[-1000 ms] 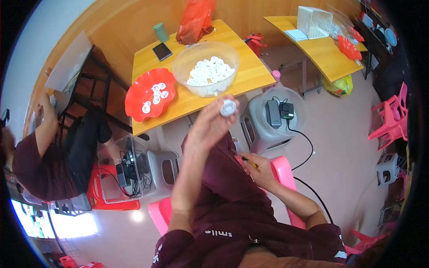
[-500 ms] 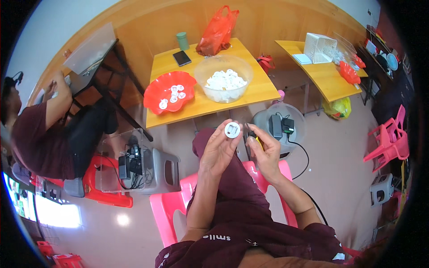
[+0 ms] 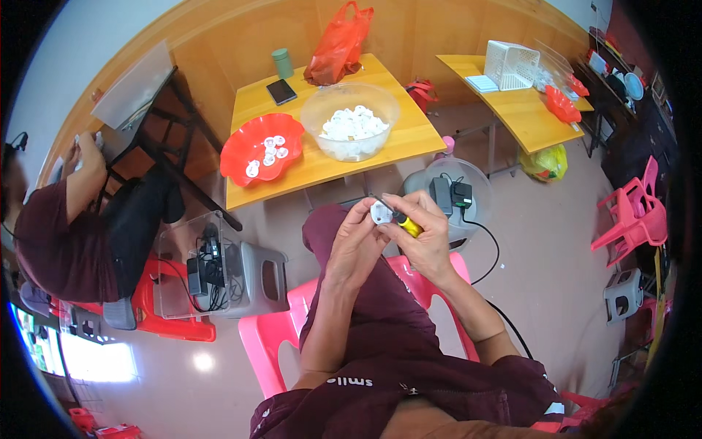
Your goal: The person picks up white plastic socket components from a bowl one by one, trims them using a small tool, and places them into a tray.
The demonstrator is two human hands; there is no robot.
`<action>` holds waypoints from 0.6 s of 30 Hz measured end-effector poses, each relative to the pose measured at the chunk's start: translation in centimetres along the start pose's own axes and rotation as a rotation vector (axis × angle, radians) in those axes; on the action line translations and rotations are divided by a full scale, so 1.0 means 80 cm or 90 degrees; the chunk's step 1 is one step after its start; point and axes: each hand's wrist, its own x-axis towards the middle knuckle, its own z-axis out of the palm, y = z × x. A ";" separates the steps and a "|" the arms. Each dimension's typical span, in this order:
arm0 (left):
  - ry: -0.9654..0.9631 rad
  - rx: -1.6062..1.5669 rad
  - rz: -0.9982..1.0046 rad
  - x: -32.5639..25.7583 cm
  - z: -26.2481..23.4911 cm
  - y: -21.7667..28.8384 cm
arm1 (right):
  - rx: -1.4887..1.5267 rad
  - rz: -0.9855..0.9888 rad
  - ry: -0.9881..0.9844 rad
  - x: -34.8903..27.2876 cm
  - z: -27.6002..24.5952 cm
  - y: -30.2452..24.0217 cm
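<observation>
My left hand [image 3: 349,245] pinches a small round white plastic part [image 3: 379,214] between thumb and fingers, above my lap. In my right hand [image 3: 430,245] is a screwdriver [image 3: 409,225] with a yellow-and-black handle. Its thin dark shaft slants up and left against the white part; the exact spot its tip touches is too small to make out. On the table ahead, a clear plastic bowl [image 3: 311,117] holds a heap of white parts [image 3: 355,124]. Left of it, a red wavy-rimmed dish [image 3: 238,150] carries several round white pieces [image 3: 270,152].
On the wooden table [image 3: 409,135] are a phone [image 3: 281,91], a green canister [image 3: 282,63] and a red plastic bag [image 3: 340,47]. A co-worker [image 3: 69,227] sits at left beside a clear box of cables [image 3: 208,271]. At right, a round clear tub [image 3: 479,186] holds black adapters.
My right hand has moved left, bringing the screwdriver against the white part. The part has tilted in my left hand. The view has shifted slightly, so the table appears farther left and higher.
</observation>
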 end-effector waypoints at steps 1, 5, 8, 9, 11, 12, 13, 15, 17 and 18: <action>-0.012 -0.002 0.001 0.000 -0.001 0.002 | -0.011 -0.020 -0.006 0.001 -0.001 0.002; -0.032 0.054 0.017 -0.001 -0.011 0.010 | -0.026 -0.039 -0.060 0.004 -0.006 -0.007; -0.048 0.025 0.010 -0.001 -0.016 0.010 | 0.009 -0.037 -0.076 0.006 -0.008 -0.010; -0.047 0.025 0.012 -0.003 -0.013 0.012 | 0.023 -0.029 -0.073 0.007 -0.011 -0.009; -0.003 -0.011 0.013 -0.007 -0.005 0.018 | 0.040 -0.032 -0.075 0.007 -0.016 -0.003; -0.004 -0.011 0.015 -0.008 -0.005 0.020 | 0.087 0.019 -0.063 0.006 -0.017 -0.005; -0.009 -0.022 0.011 -0.008 -0.005 0.021 | 0.134 0.070 -0.052 0.006 -0.018 -0.007; -0.014 -0.033 0.008 -0.009 -0.005 0.022 | 0.129 0.068 -0.053 0.005 -0.017 -0.006; -0.023 -0.030 0.003 -0.009 -0.005 0.022 | 0.089 0.029 -0.074 0.004 -0.017 -0.004; -0.022 -0.030 0.002 -0.009 -0.006 0.021 | 0.089 0.031 -0.073 0.004 -0.016 -0.005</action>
